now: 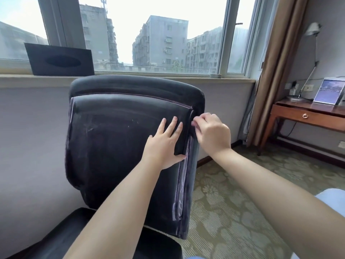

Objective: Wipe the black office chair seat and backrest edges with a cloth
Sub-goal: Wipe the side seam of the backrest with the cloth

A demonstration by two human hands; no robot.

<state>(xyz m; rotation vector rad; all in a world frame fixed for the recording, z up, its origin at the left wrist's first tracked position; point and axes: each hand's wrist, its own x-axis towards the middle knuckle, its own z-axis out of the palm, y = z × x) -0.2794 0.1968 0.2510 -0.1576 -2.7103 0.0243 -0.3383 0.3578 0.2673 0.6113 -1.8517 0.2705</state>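
Backrest edge between both hands' fingers

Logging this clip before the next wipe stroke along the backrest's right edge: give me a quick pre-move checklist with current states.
1. Left hand steadying the backrest, fingers flat: ok.
2. Right hand at the right edge seam, fingers curled there: ok.
3. Cloth in the right hand: cannot tell, none is plainly visible.
4. Seam below the hands unobstructed: ok.
5. Dust streaks and specks remaining on the backrest: not ok.
6. Seat wiped: cannot tell.
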